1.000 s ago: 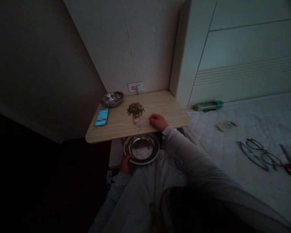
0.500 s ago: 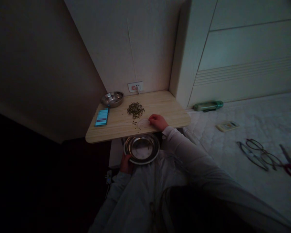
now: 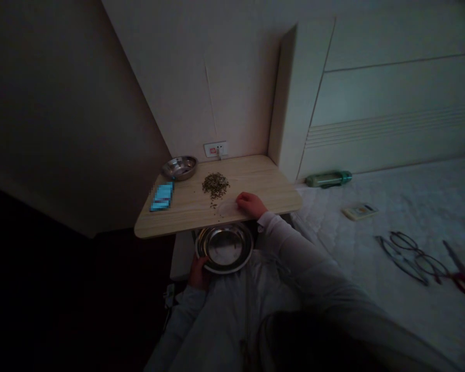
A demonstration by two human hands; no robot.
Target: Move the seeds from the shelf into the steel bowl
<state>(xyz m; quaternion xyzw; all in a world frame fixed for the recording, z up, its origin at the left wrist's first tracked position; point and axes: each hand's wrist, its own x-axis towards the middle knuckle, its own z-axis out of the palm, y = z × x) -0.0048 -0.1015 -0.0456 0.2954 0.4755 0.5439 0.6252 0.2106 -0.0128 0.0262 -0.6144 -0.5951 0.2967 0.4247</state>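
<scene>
My left hand grips the rim of a steel bowl held just below the front edge of a small wooden table. My right hand rests on the table with its fingers curled, beside a small pale patch of grains. A heap of dark green beans lies a little further back, with a few loose ones trailing toward my hand. What the curled fingers hold, if anything, is hidden.
A second steel bowl and a blue packet sit on the table's left side, a wall socket behind. On the bed to the right lie a green bottle, a remote, two pairs of glasses and scissors.
The view has tilted, so everything sits slightly lower in the picture. My hands keep their places at the bowl and at the table's front edge.
</scene>
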